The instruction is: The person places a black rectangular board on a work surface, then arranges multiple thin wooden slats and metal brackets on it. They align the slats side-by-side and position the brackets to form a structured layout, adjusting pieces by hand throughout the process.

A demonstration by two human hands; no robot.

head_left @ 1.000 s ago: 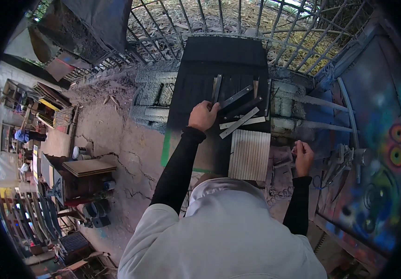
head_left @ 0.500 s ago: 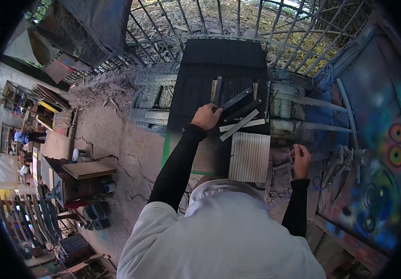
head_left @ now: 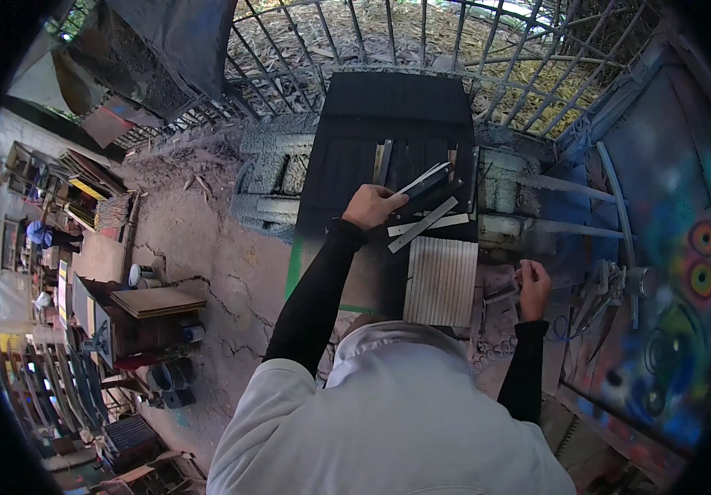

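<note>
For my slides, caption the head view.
Left hand pinches a strip over the black board; right hand out to the right.

Strips point(head_left: 423, 224) look smooth, metallic; black tabletop point(head_left: 397, 103) matt. Near panel point(head_left: 441, 282) ridged, matt. Left floor point(head_left: 176, 227) rough, cracked. Far fence point(head_left: 423, 33) looks metal. Shirt point(head_left: 397, 404) matt cloth.

It's brighter beyond the fence point(head_left: 392, 33) — edges bow, corners go black.

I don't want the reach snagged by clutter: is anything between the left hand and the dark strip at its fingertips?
Nothing visible is: the left hand has its thumb and fingers at the strip's near end. The crossed pale strips lie nearer the ribbed panel, not in between.
</note>
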